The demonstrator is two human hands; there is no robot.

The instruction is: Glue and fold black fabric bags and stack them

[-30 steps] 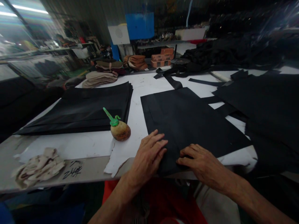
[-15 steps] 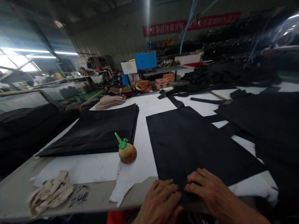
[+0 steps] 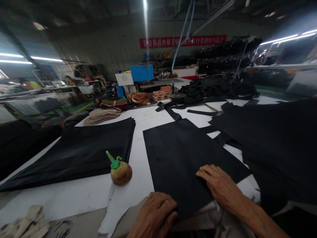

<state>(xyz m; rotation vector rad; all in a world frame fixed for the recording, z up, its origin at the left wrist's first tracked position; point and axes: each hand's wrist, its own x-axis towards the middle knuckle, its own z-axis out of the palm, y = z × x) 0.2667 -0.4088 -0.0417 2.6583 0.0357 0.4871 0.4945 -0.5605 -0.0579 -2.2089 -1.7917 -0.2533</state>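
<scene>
A black sheet [image 3: 175, 155] of fabric or leather-like material lies flat on the white-covered table in front of me. At its near left edge, my left hand [image 3: 157, 211] has its fingers bent together over the border, the thumb close below. My right hand [image 3: 220, 185] rests on the sheet's right side, palm down with the fingers stretched forward. Left of the sheet stands a round, brownish pot [image 3: 121, 174] with a green spout-like top. Beyond that lies a stack of black sheets [image 3: 94, 142].
A large black piece [image 3: 279, 132] covers the right side, with black strips [image 3: 173, 113] farther back. Stacked beige pieces [image 3: 102, 115] and orange-brown blocks [image 3: 162, 93] sit at the far edge. A crumpled cloth [image 3: 29, 223] lies at the near left.
My view has turned to the right. My right hand has slid forward and away from my left hand over the sheet; the left stays at the near edge.
</scene>
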